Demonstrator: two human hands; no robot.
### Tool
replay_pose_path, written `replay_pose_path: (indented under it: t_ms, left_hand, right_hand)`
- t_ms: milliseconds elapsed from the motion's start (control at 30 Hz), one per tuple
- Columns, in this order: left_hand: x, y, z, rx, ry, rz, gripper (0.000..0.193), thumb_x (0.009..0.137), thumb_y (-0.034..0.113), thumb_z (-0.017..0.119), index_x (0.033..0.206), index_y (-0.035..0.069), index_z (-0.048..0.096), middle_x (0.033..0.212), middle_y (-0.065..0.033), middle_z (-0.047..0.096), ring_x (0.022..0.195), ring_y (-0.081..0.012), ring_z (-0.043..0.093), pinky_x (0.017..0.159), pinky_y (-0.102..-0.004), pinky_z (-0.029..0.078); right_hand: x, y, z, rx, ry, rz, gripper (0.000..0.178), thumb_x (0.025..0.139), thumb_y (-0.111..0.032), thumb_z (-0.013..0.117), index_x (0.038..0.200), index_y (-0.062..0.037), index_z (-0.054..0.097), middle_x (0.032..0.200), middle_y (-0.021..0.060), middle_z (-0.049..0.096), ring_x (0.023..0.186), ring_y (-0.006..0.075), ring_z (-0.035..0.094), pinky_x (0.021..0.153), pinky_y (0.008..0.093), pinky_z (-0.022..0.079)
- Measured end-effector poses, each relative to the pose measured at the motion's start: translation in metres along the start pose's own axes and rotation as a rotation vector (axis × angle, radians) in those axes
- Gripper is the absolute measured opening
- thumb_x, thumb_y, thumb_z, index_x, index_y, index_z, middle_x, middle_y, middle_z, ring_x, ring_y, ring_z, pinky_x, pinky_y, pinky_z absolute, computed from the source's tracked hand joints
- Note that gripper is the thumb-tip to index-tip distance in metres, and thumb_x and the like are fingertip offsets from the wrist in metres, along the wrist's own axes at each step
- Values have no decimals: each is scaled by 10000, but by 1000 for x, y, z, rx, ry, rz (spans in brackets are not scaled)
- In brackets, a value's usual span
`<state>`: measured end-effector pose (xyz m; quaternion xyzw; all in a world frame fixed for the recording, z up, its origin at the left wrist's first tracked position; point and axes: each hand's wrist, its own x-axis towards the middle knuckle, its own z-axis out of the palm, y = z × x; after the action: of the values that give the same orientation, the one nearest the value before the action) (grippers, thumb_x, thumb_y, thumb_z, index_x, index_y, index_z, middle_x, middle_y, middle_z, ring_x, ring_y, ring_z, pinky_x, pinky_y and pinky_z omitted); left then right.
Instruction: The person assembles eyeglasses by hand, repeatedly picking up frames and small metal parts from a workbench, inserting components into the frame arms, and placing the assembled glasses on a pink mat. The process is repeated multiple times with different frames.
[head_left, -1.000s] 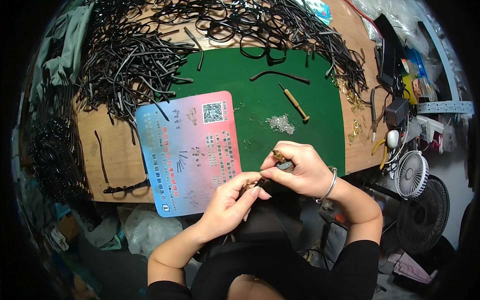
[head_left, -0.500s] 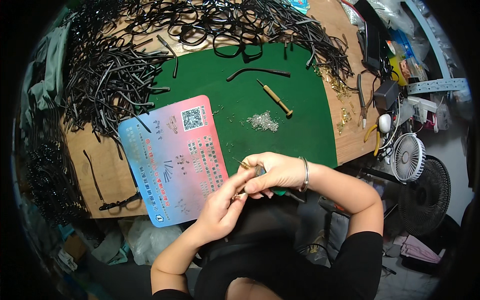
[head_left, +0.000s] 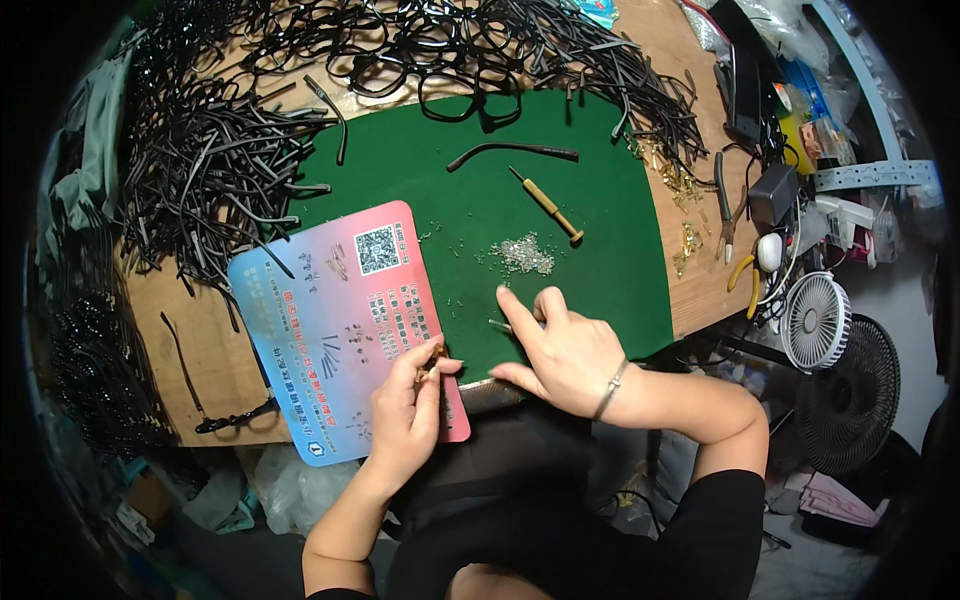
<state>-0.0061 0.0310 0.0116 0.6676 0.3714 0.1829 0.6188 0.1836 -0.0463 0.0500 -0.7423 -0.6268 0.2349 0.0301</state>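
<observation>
Above the near end of a pink-and-blue printed mat (head_left: 270, 340), my left hand (head_left: 408, 405) pinches a small gold-coloured metal piece (head_left: 430, 368), its exact kind partly hidden by the fingers. My right hand (head_left: 575, 365) hovers over the green mat (head_left: 610, 270), index finger stretched toward a pile of tiny silver screws (head_left: 524, 254). A thin screwdriver (head_left: 498, 324) is tucked under its curled fingers, and only the shaft end shows. Beyond the pile lies a brass screwdriver (head_left: 548, 205), with a dark glasses temple (head_left: 512, 150) farther off.
Black glasses frames (head_left: 440, 80) are heaped along the back, with loose temples (head_left: 230, 170) at the left. Gold-coloured parts (head_left: 688, 240) and pliers (head_left: 724, 200) lie at the right, near a white fan (head_left: 815, 318). Small metal pieces (head_left: 330, 345) rest on the printed mat.
My hands have come apart. The left moved left and nearer with the gold-coloured piece; the right moved right, its index finger now stretched out and the screwdriver tucked in the palm.
</observation>
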Motion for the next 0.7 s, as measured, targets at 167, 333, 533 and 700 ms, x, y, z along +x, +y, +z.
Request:
replay_pose_path:
  t_ms: [167, 333, 533, 700]
  left_hand:
    - [3, -3, 2, 19, 1, 14, 277, 911, -25, 420, 1181, -54, 476, 934, -107, 642, 839, -96, 553, 786, -232, 434]
    - [3, 1, 3, 59, -11, 6, 305, 862, -91, 421, 1159, -49, 477, 920, -145, 651, 870, -183, 636, 771, -266, 480]
    - [2, -8, 4, 89, 17, 101, 269, 899, -49, 419, 1159, -46, 489, 907, -92, 647, 604, -29, 443, 582, -178, 396]
    - [2, -7, 4, 85, 2, 58, 268, 906, -33, 424, 1167, -41, 484, 898, -76, 639, 580, -24, 424, 552, -176, 378]
  right_hand:
    - [-6, 27, -11, 268, 75, 26, 425, 839, -165, 562, 1202, -46, 376, 968, 182, 437, 716, 362, 591, 636, 404, 517]
    - [-2, 26, 7, 145, 200, 18, 353, 806, -94, 578, 1145, -89, 480, 926, 140, 451, 662, 290, 598, 550, 378, 514]
    - [3, 26, 15, 47, 322, -84, 361, 754, -89, 614, 1104, -99, 529, 864, 108, 465, 583, 220, 590, 445, 322, 492]
    - [3, 24, 16, 39, 294, -44, 372, 748, -87, 622, 1110, -98, 539, 865, 101, 472, 593, 218, 590, 450, 325, 489]
